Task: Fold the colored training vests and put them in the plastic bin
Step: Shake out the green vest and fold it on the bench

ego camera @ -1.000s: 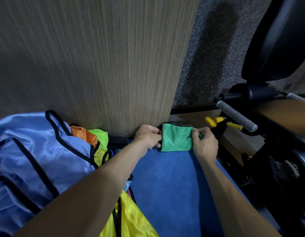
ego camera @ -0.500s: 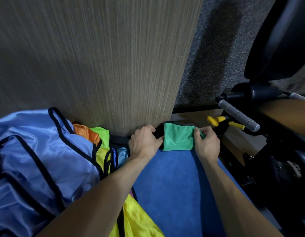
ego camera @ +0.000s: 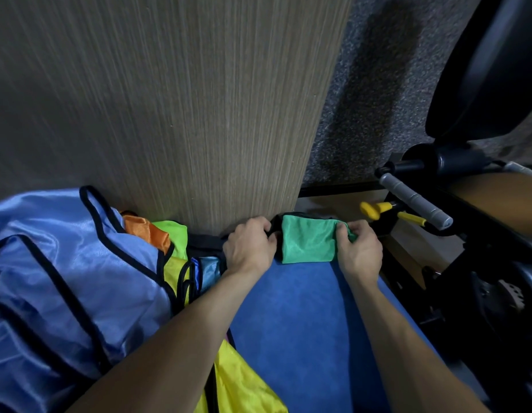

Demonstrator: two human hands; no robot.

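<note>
One folded green vest lies at the far edge of the blue mat, its long axis running left to right along that edge, beside the foot of the wood-grain panel. Two hands work it. The left hand curls its fingers around the vest's black-trimmed left end; the right hand pinches the right end. At the mat's left edge lies one heap of unfolded vests: light blue, orange, lime and yellow show.
</note>
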